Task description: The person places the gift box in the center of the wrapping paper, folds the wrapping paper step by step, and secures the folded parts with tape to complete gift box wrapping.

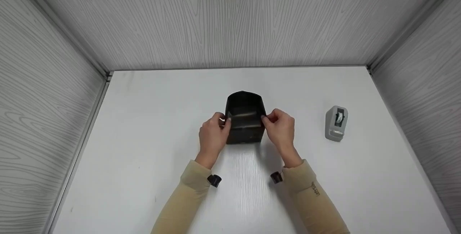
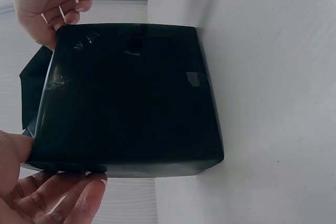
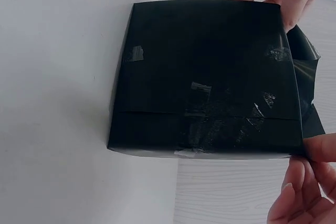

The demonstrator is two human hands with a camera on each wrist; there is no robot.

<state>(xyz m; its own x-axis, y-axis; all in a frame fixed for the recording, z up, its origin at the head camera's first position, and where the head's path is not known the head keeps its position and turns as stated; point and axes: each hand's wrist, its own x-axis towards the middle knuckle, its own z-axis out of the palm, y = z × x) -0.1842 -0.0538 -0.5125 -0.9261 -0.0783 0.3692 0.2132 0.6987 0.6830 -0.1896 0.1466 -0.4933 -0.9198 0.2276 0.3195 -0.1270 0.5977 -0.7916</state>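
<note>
A black open-topped box (image 1: pixel 245 133) of folded sheet, with a taller pointed back edge, stands on the white table between both hands. My left hand (image 1: pixel 212 135) pinches its left rim, thumb inside and fingers against the outer wall. On the opposite side my right hand (image 1: pixel 282 126) pinches the right rim between thumb and fingers. In the right wrist view, bits of clear tape (image 3: pixel 201 95) and a seam cross the front wall of the box. The left wrist view shows the same dark wall (image 2: pixel 126 98) close up.
A grey tape dispenser (image 1: pixel 335 123) with a small roll stands to the right of the box. The white table (image 1: pixel 151 118) meets wood-grain panels (image 1: pixel 230 21) at the back and at both sides.
</note>
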